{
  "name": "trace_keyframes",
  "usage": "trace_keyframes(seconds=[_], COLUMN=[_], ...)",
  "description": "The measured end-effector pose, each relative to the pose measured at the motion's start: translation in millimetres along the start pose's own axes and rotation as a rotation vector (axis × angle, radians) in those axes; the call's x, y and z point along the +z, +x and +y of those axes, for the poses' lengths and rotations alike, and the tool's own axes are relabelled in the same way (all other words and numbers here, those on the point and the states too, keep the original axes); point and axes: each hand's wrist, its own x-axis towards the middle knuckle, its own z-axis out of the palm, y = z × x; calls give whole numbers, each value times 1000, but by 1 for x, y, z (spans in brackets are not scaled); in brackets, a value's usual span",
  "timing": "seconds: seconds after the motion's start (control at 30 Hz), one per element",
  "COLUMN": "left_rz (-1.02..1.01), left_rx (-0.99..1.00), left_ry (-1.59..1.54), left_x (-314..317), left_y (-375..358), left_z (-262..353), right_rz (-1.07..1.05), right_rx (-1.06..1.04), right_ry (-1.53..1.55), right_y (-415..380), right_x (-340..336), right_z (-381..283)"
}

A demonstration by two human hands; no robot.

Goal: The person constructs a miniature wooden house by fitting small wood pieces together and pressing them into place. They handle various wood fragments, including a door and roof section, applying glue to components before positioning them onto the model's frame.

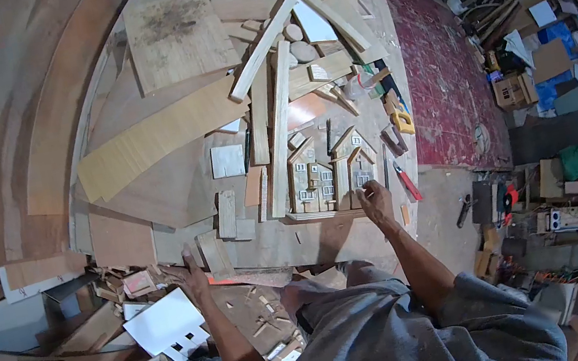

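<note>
My right hand (377, 205) is at the lower right front of a small wooden model house (323, 178). Its fingers are bent and drawn together by the house wall; whatever they pinch is too small to make out. Two peaked gables and small white-framed windows mark the house, which lies on the workbench (278, 248). Off the bench's near left edge, my left hand (189, 274) is held with fingers apart and nothing in it. A wood block (214, 253) lies close by it on the bench.
Long wood strips (280, 128), a thin veneer sheet (165, 136) and a square board (179, 41) cover the bench. Right of the house lie a red-handled tool (408, 183) and a yellow-handled saw (400, 118). Offcuts and a white panel (168, 327) lie below left.
</note>
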Motion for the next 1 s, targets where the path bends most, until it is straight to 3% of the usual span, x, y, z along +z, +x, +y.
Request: trace_keyframes(seconds=[0.07,0.17,0.2,0.3,0.37,0.43,0.53,0.57,0.6,0.63,0.73,0.8,0.93,1.0], left_rz=[15,61,202,179,144,-149,-367,-482,-497,-514,-552,-594,-530,-506], left_rx=[-94,-179,-55,-52,-43,232,293,305,444,582,630,784,817,786], left_ry=[246,169,239,465,443,388,127,33,87,142,114,259,511,543], left_x=[-8,-44,-48,-41,-45,-43,-5,9,25,40,77,99,110,111], left_y=[1,-14,-34,-63,-84,-96,-112,-112,-114,-116,-126,-127,-140,-142], left_z=[-24,16,48,62,105,126,156,166,177,190,227,233,254,259], right_rz=[52,46,52,62,80,80,-38,-4,30,36,-42,-63,-120,-43], right_rx=[9,145,144,151,211,218,330,189,50,-12,-113,-191,-231,-406], right_ry=[81,118,139,140,169,252,414,281,145,156,212,254,279,119], right_y=[-7,-18,-22,-45,-59,-71,-72,-63,-55,-43,3,26,61,74], right_x=[-20,-45,-51,-62,-66,-67,-51,-47,-43,-39,-31,-30,-27,-25], right_z=[11,38,48,80,96,106,123,117,111,101,65,36,-8,-23])
